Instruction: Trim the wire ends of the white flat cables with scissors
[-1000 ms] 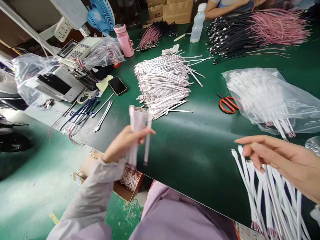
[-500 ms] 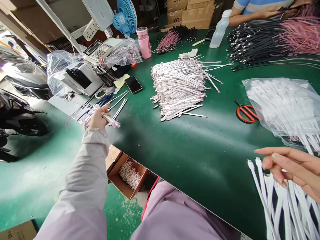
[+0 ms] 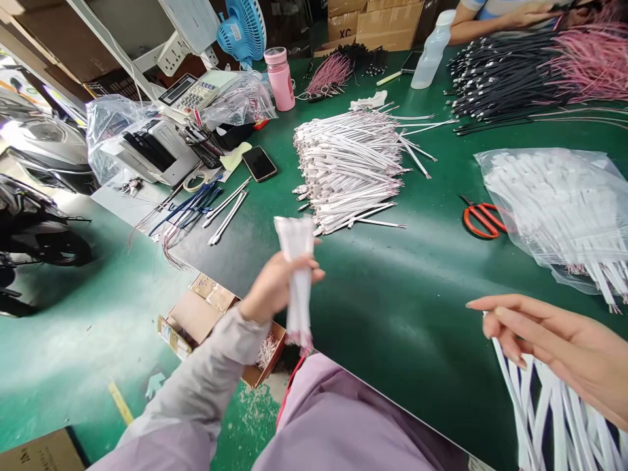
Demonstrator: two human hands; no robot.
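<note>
My left hand [image 3: 272,282] is closed around a bundle of white flat cables [image 3: 299,294], raised upright above the table's near edge. White connector ends point up and pinkish wire ends hang down; the bundle is slightly blurred. At the lower right, my right hand [image 3: 554,337] hovers over loose white cables [image 3: 564,415], its index finger stretched out and the other fingers loosely bent. Nothing shows in its grasp. A large pile of white cables [image 3: 348,170] lies beyond my left hand on the green table [image 3: 392,314].
Orange-handled scissors [image 3: 483,219] lie beside a clear bag of white cables [image 3: 549,203]. A phone [image 3: 260,163], pink bottle [image 3: 279,78] and blue cables [image 3: 189,206] are at left. Black cables [image 3: 505,78] are piled near another person's arm [image 3: 473,29]. An open carton [image 3: 255,376] stands below.
My left hand has come from the table's left side toward the middle with the cable bundle, now upright. My right hand has shifted slightly left.
</note>
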